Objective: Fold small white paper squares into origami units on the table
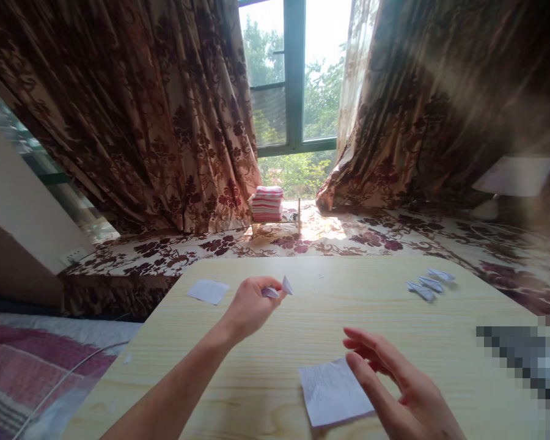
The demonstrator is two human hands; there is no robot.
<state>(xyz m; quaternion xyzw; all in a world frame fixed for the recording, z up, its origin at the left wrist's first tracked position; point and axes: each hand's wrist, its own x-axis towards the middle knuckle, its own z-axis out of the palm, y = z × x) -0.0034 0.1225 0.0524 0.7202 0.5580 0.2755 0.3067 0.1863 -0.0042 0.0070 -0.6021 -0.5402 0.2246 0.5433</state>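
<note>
My left hand (250, 304) is raised over the middle of the light wooden table (302, 318), fingers pinched on a small folded white paper piece (279, 288). My right hand (394, 379) hovers low at the near right, fingers stretched out and open, its fingertips at the edge of a flat printed paper sheet (332, 391) lying on the table. Nothing is in the right hand.
A small blank paper square (208, 291) lies at the table's far left. Three folded paper pieces (428, 283) sit at the far right. A blurred-out object (527, 354) is at the right edge. Behind are a floral-covered ledge, curtains, a window and a striped folded cloth (266, 203).
</note>
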